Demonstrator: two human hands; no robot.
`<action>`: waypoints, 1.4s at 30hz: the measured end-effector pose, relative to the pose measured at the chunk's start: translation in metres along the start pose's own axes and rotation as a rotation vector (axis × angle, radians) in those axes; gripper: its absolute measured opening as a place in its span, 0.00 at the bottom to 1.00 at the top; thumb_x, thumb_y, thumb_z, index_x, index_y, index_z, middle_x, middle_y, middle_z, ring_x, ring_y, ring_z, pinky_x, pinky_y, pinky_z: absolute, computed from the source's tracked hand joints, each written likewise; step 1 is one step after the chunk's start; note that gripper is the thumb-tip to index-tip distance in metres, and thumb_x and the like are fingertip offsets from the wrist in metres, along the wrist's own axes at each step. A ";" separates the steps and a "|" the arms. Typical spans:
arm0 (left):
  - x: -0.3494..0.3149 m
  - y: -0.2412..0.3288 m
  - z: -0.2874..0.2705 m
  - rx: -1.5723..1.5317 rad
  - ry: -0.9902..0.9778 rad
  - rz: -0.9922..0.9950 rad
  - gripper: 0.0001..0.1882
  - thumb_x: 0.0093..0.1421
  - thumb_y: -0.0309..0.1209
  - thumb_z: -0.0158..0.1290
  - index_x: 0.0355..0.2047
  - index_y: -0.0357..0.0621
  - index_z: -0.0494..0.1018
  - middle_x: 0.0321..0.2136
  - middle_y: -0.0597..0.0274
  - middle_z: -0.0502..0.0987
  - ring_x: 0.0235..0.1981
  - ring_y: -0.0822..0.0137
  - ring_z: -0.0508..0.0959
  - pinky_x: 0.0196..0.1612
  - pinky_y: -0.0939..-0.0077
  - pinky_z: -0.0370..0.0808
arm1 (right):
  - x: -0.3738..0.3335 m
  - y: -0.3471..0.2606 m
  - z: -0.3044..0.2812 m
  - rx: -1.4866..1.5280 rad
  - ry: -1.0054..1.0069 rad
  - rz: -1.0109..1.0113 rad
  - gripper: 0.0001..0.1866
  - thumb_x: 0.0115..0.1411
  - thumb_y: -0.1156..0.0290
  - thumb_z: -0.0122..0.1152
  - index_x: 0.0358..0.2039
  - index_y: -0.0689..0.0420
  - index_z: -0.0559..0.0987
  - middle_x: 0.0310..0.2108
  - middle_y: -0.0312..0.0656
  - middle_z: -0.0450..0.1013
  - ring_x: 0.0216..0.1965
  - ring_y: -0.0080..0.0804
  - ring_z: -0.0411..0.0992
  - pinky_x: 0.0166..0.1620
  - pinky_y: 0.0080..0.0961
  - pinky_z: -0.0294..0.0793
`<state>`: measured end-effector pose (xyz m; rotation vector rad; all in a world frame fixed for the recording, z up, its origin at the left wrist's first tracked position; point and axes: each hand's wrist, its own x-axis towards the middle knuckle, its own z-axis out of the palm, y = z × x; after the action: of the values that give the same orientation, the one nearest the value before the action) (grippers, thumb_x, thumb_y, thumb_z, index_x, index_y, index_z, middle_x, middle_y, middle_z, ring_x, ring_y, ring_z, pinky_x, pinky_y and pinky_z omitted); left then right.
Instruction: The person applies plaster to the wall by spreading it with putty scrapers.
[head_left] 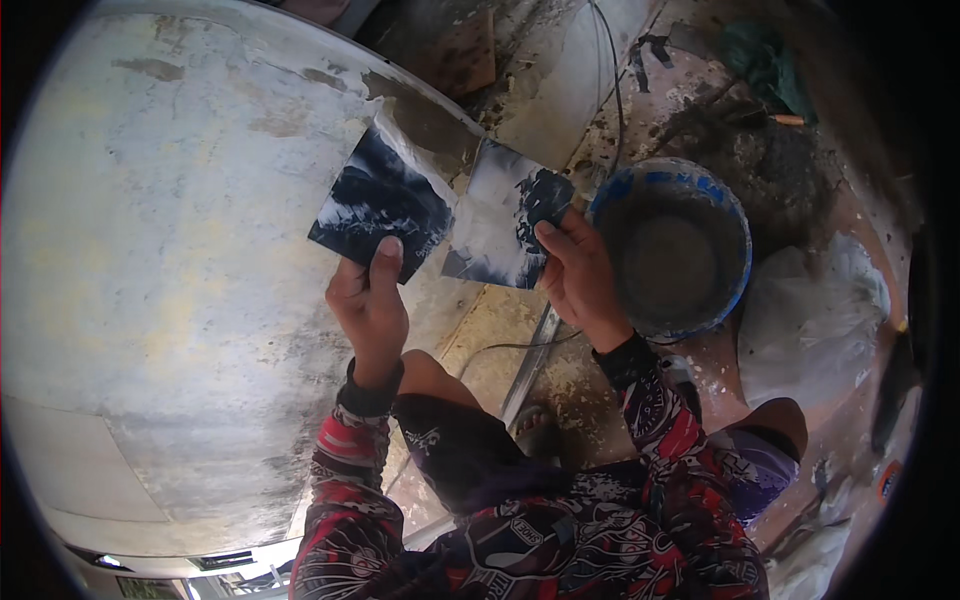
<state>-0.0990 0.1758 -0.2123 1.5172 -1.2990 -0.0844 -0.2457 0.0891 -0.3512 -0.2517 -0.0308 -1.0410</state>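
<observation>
My left hand (372,300) is closed on a flat, dark, square putty spreader (375,205), thumb on top. White paste lies thick along its far right edge and is smeared over its face. In my right hand (582,262) is a second putty spreader (500,215), pinched at its right side and mostly coated with white paste. The two spreaders are close together, their inner edges meeting or nearly so; I cannot tell if they touch. Both are held up in front of a large pale wall surface (190,260).
A round bucket (742,235) with a blue-smeared rim stands right of my right hand. White plastic sheeting (810,330) lies beyond it. A dark cable (618,100) runs across the stained, spattered floor (560,400). Green cloth or netting (765,65) lies at the far right.
</observation>
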 end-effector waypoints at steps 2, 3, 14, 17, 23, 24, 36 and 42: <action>-0.008 0.000 0.001 0.072 0.004 -0.009 0.08 0.67 0.26 0.54 0.37 0.32 0.78 0.29 0.70 0.78 0.25 0.86 0.67 0.24 0.87 0.58 | 0.000 0.001 -0.002 -0.036 -0.003 -0.017 0.14 0.69 0.76 0.51 0.55 0.61 0.73 0.46 0.34 0.75 0.44 0.18 0.74 0.46 0.20 0.77; -0.012 -0.002 0.003 0.100 0.003 -0.017 0.08 0.67 0.27 0.55 0.37 0.32 0.78 0.27 0.71 0.77 0.23 0.86 0.65 0.24 0.87 0.57 | 0.000 0.000 -0.004 -0.079 -0.003 -0.039 0.14 0.69 0.76 0.52 0.55 0.61 0.74 0.46 0.34 0.75 0.44 0.17 0.74 0.45 0.18 0.75; -0.067 -0.076 -0.018 0.492 -0.462 0.183 0.07 0.61 0.20 0.53 0.40 0.38 0.76 0.30 0.48 0.78 0.31 0.49 0.79 0.36 0.66 0.76 | 0.005 -0.011 -0.002 -0.259 0.085 -0.095 0.15 0.68 0.76 0.53 0.54 0.64 0.75 0.47 0.34 0.76 0.46 0.18 0.70 0.53 0.19 0.66; -0.053 -0.072 -0.031 0.586 -0.290 0.045 0.11 0.59 0.17 0.53 0.43 0.35 0.77 0.34 0.47 0.81 0.34 0.53 0.80 0.41 0.64 0.76 | 0.007 -0.016 -0.007 -0.306 0.093 -0.081 0.15 0.68 0.78 0.51 0.54 0.65 0.75 0.46 0.35 0.76 0.47 0.20 0.71 0.53 0.20 0.66; 0.000 -0.027 -0.043 0.548 -0.433 0.544 0.25 0.49 0.14 0.51 0.49 0.38 0.79 0.49 0.53 0.81 0.46 0.53 0.79 0.47 0.60 0.75 | 0.008 -0.016 -0.002 -0.359 0.147 -0.050 0.15 0.67 0.80 0.47 0.52 0.65 0.76 0.47 0.37 0.77 0.47 0.22 0.72 0.54 0.21 0.67; 0.005 -0.026 -0.045 0.611 -0.466 0.589 0.24 0.50 0.16 0.51 0.49 0.40 0.79 0.50 0.56 0.81 0.46 0.54 0.79 0.48 0.61 0.73 | 0.008 -0.016 -0.003 -0.360 0.145 -0.036 0.16 0.67 0.80 0.46 0.52 0.65 0.76 0.47 0.37 0.77 0.47 0.22 0.72 0.54 0.21 0.67; -0.002 -0.020 -0.048 0.846 -0.699 0.695 0.26 0.47 0.20 0.51 0.47 0.50 0.81 0.49 0.70 0.82 0.49 0.61 0.77 0.48 0.66 0.68 | 0.008 -0.012 0.003 -0.447 0.292 0.068 0.15 0.68 0.77 0.49 0.52 0.65 0.76 0.47 0.38 0.76 0.47 0.21 0.71 0.54 0.20 0.66; 0.029 -0.014 -0.063 0.662 -0.864 0.563 0.23 0.50 0.19 0.51 0.47 0.49 0.81 0.45 0.66 0.83 0.46 0.63 0.80 0.48 0.66 0.70 | 0.006 -0.009 -0.031 -0.578 0.433 -0.184 0.12 0.69 0.74 0.53 0.49 0.64 0.76 0.42 0.32 0.75 0.40 0.18 0.69 0.46 0.19 0.68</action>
<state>-0.0381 0.1927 -0.1810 1.6373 -2.6057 0.0762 -0.2537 0.0728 -0.3785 -0.5474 0.6565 -1.2548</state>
